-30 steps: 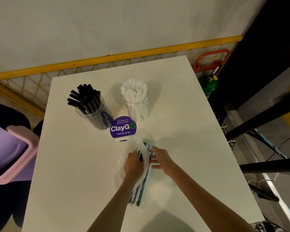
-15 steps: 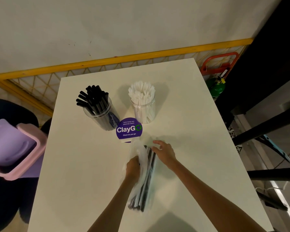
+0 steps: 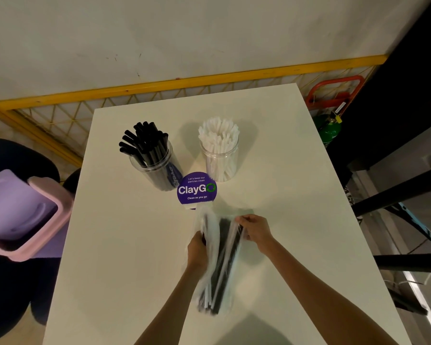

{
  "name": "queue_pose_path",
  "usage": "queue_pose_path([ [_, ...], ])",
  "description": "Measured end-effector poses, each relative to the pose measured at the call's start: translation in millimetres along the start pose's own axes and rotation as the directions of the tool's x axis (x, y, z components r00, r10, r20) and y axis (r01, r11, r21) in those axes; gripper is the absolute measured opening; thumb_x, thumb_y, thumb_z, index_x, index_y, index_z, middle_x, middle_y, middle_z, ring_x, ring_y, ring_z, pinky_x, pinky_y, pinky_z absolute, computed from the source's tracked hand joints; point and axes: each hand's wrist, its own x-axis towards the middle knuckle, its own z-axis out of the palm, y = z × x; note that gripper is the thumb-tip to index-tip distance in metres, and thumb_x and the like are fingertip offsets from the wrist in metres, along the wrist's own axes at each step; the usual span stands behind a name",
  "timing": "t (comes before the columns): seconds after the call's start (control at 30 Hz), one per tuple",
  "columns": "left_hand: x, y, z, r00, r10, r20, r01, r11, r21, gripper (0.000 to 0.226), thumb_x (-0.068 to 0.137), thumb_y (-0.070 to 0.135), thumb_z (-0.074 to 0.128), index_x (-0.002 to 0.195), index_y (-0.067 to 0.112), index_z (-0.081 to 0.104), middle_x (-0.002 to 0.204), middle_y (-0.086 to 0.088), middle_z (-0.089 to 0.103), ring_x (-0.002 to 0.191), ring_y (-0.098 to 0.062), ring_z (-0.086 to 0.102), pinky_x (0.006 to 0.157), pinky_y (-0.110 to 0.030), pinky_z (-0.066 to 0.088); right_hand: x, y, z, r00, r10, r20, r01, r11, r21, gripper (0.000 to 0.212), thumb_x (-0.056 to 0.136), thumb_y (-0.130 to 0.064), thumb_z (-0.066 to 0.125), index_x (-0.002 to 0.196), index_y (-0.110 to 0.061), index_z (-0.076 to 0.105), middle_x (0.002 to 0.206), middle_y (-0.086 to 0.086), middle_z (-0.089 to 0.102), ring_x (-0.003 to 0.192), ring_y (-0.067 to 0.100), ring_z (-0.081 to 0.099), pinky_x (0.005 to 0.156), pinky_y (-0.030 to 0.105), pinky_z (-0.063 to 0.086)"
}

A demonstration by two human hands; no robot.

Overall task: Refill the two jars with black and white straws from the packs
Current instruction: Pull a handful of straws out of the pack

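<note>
Head view: clear plastic pack of black and white straws (image 3: pixel 219 265) near front of white tabletop (image 3: pixel 284 170), possibly resting on it, blurred. Left hand (image 3: pixel 197 250) curled round pack's left edge; right hand (image 3: pixel 255 231) pinching its right edge. Beyond round purple sign (image 3: pixel 197 189), clear jar of black straws (image 3: pixel 157 158) beside clear jar of white straws (image 3: pixel 220 155).

Bare bench (image 3: pixel 125 245) lies open left and right of the pack (image 3: pixel 217 265), while ahead the purple sign (image 3: pixel 197 191) fronts the gap between the black-straw jar (image 3: pixel 157 168) and the white-straw jar (image 3: pixel 220 160).
</note>
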Motion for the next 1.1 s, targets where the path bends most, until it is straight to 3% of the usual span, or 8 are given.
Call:
queue_pose_path([
  [0.27, -6, 12, -19, 0.97, 0.241, -0.007, -0.239, 0.966, 0.1, 0.011, 0.095, 0.011, 0.045, 0.097, 0.007, 0.054, 0.088, -0.012, 0.061, 0.079, -0.027, 0.056, 0.072, -0.037, 0.048, 4, 2, 1, 0.992, -0.121, -0.045, 0.111, 0.976, -0.185, 0.03, 0.086, -0.024, 0.065, 0.084, 0.006, 0.068, 0.072, 0.011, 0.06, 0.069, 0.022, 0.053, 0.069, 0.032, 0.046],
  [0.43, -16, 37, -41, 0.913, 0.391, -0.114, -0.397, 0.917, -0.044, 0.013, 0.095, 0.014, 0.049, 0.083, 0.012, 0.047, 0.062, -0.002, 0.049, 0.051, -0.008, 0.046, 0.052, -0.023, 0.04, 4, -4, -3, 0.987, -0.155, -0.054, 0.137, 0.961, -0.241, 0.021, 0.085, -0.019, 0.064, 0.1, -0.006, 0.072, 0.099, 0.012, 0.071, 0.082, 0.02, 0.058, 0.084, 0.034, 0.048],
  [0.57, -20, 71, -56, 0.849, 0.511, -0.136, -0.526, 0.842, -0.119, 0.011, 0.097, 0.012, 0.047, 0.086, 0.011, 0.047, 0.062, -0.005, 0.052, 0.05, -0.012, 0.05, 0.053, -0.023, 0.048, -1, -16, -6, 0.979, -0.188, -0.085, 0.146, 0.924, -0.353, 0.03, 0.086, -0.018, 0.062, 0.115, -0.011, 0.064, 0.122, 0.009, 0.062, 0.113, 0.022, 0.056, 0.095, 0.027, 0.039],
  [0.73, -30, 114, -70, 0.771, 0.623, -0.131, -0.636, 0.761, -0.129, 0.014, 0.097, 0.014, 0.046, 0.084, 0.011, 0.05, 0.061, -0.007, 0.054, 0.048, -0.007, 0.051, 0.054, -0.022, 0.048, -25, -48, 1, 0.931, -0.346, -0.115, 0.301, 0.908, -0.291, 0.028, 0.093, -0.023, 0.055, 0.115, -0.009, 0.064, 0.12, 0.009, 0.062, 0.113, 0.023, 0.056, 0.095, 0.026, 0.038],
  [0.87, -42, 151, -79, 0.752, 0.646, -0.131, -0.656, 0.715, -0.242, 0.013, 0.098, 0.013, 0.044, 0.092, 0.002, 0.048, 0.057, -0.003, 0.054, 0.046, -0.01, 0.052, 0.052, -0.022, 0.049, -64, -88, 16, 0.935, -0.326, 0.139, 0.31, 0.942, 0.125, 0.03, 0.095, -0.035, 0.048, 0.104, -0.011, 0.063, 0.099, 0.009, 0.067, 0.095, 0.023, 0.062, 0.084, 0.029, 0.046],
  [0.93, -51, 167, -81, 0.785, 0.613, -0.091, -0.598, 0.713, -0.366, 0.013, 0.098, 0.014, 0.045, 0.091, 0.003, 0.049, 0.059, -0.004, 0.053, 0.046, -0.012, 0.054, 0.051, -0.024, 0.05, -82, -105, 26, 0.9, -0.287, 0.328, 0.239, 0.955, 0.178, 0.04, 0.091, -0.049, 0.044, 0.103, -0.016, 0.063, 0.097, 0.008, 0.068, 0.089, 0.02, 0.064, 0.087, 0.03, 0.049],
  [1.0, -62, 179, -81, 0.823, 0.568, -0.021, -0.505, 0.714, -0.485, 0.016, 0.097, 0.014, 0.047, 0.084, 0.006, 0.049, 0.056, -0.002, 0.054, 0.046, -0.013, 0.055, 0.049, -0.025, 0.051, -97, -118, 34, 0.837, -0.256, 0.483, 0.196, 0.966, 0.172, 0.056, 0.082, -0.063, 0.05, 0.106, -0.015, 0.063, 0.107, 0.024, 0.064, 0.086, 0.028, 0.059, 0.096, 0.042, 0.047],
  [1.1, -72, 186, -77, 0.853, 0.518, 0.064, -0.391, 0.716, -0.578, 0.019, 0.097, 0.014, 0.048, 0.078, 0.007, 0.049, 0.055, -0.003, 0.054, 0.046, -0.017, 0.056, 0.047, -0.025, 0.051, -109, -126, 39, 0.715, -0.225, 0.662, 0.159, 0.974, 0.159, 0.067, 0.079, -0.06, 0.054, 0.116, -0.005, 0.058, 0.105, 0.025, 0.065, 0.087, 0.032, 0.064, 0.095, 0.046, 0.049],
])
